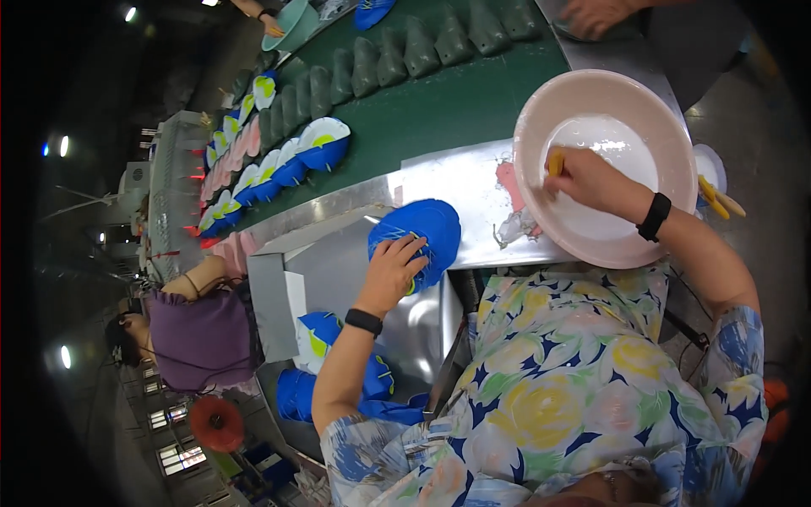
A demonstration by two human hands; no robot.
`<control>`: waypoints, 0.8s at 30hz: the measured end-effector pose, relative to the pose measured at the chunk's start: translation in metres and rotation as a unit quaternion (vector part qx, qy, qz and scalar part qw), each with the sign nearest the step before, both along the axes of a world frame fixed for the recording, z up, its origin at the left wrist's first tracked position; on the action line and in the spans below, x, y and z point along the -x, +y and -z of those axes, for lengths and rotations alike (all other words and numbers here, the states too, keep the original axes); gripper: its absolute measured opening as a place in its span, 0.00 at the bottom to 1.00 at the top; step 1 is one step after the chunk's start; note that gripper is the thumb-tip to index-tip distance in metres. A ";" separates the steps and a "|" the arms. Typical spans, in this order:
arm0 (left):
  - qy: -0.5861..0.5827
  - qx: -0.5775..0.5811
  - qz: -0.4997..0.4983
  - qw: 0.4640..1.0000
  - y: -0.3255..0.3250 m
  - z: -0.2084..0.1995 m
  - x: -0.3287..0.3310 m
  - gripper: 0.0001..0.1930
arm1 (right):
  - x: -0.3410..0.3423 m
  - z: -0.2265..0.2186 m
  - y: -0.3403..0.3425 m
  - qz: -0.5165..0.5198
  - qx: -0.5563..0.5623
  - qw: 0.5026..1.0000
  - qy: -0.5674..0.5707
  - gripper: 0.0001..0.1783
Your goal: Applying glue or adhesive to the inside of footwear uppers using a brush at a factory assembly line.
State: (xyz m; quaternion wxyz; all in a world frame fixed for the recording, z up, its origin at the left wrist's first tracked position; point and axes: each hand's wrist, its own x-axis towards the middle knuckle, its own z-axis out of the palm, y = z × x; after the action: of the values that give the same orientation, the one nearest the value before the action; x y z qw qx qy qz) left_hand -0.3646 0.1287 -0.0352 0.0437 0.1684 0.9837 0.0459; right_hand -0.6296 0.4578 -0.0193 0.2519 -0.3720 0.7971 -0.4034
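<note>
My left hand grips a blue shoe upper with laces and lime trim, its fingers bent over the top. The upper is held above the metal edge of the work table. My right hand is over a large pale pink basin holding white liquid. Its fingers are closed round a yellow-handled brush; the bristle end is hidden. Below my left forearm, more blue and white uppers lie in a grey metal bin.
Grey-green shoe lasts stand in rows on a green conveyor belt, alongside blue-and-white uppers and pink pieces. Yellow-handled tools rest right of the basin. A co-worker in purple sits left; another person's hand shows at the top.
</note>
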 end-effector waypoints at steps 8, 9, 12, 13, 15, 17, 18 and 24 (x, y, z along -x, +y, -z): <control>0.013 -0.204 -0.165 0.965 -0.084 -0.048 0.038 0.26 | 0.022 -0.022 0.057 0.036 0.017 0.993 0.115 0.09; 0.010 -0.201 -0.151 0.968 -0.080 -0.055 0.056 0.26 | 0.031 -0.025 0.063 0.051 0.018 0.992 0.115 0.09; -0.028 -0.367 -0.149 0.918 -0.054 -0.075 0.110 0.26 | 0.048 -0.042 0.076 0.077 0.126 0.984 0.100 0.08; -0.045 -0.419 -0.147 0.895 -0.041 -0.079 0.129 0.26 | 0.051 -0.053 0.074 0.065 0.188 0.973 0.118 0.10; -0.082 -0.514 -0.150 0.840 0.000 -0.084 0.156 0.26 | 0.051 -0.073 0.067 0.050 0.283 0.948 0.134 0.11; -0.122 -0.600 -0.157 0.775 0.039 -0.093 0.187 0.26 | 0.049 -0.087 0.063 0.064 0.318 0.936 0.138 0.11; -0.145 -0.638 -0.160 0.739 0.056 -0.098 0.198 0.26 | 0.050 -0.088 0.063 0.040 0.343 0.930 0.128 0.12; -0.208 -0.761 -0.200 0.581 0.114 -0.111 0.229 0.27 | 0.054 -0.084 0.101 0.075 0.223 0.958 0.165 0.11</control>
State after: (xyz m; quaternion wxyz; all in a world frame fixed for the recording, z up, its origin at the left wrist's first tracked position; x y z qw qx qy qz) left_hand -0.5935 0.2431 0.0754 0.0924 -0.0747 0.5609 0.8193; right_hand -0.6832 0.5583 0.0644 -0.0034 -0.4192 0.7430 -0.5218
